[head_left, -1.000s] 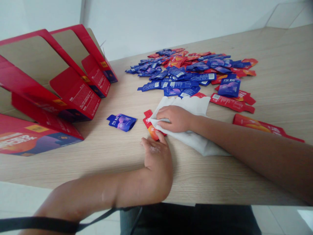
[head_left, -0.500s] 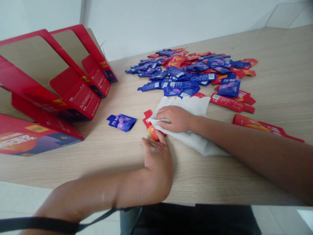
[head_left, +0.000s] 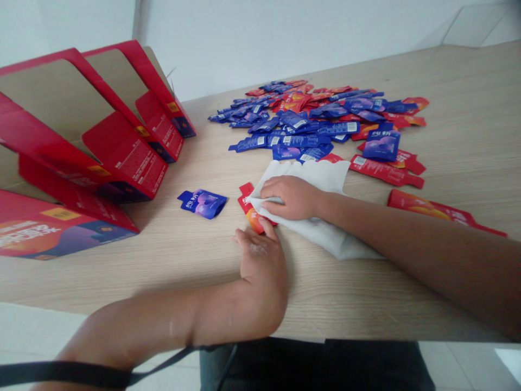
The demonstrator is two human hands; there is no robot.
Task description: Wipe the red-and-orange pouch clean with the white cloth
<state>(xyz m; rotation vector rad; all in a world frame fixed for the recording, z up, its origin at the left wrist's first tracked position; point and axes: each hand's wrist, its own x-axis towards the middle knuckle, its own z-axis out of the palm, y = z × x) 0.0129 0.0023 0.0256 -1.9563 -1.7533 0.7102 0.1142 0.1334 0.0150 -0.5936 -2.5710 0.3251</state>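
Note:
A red and orange pouch [head_left: 255,219] lies flat on the table, partly hidden by a white cloth [head_left: 325,176]. My right hand [head_left: 291,198] is closed on the cloth, pressing a fold of it onto the pouch. At the pouch's near end, my left hand [head_left: 262,252] holds it down, a fingertip on its edge and the thumb just left of it; the other fingers are hidden. To the left, a blue pouch [head_left: 203,203] with purple fruit printed on it lies apart from both hands.
Behind the cloth spreads a heap of blue and red pouches [head_left: 301,122]. Another red pouch [head_left: 435,209] lies beyond my right forearm. Several open red cardboard boxes [head_left: 122,157] stand at the left. A white wall [head_left: 285,38] borders the table's far edge.

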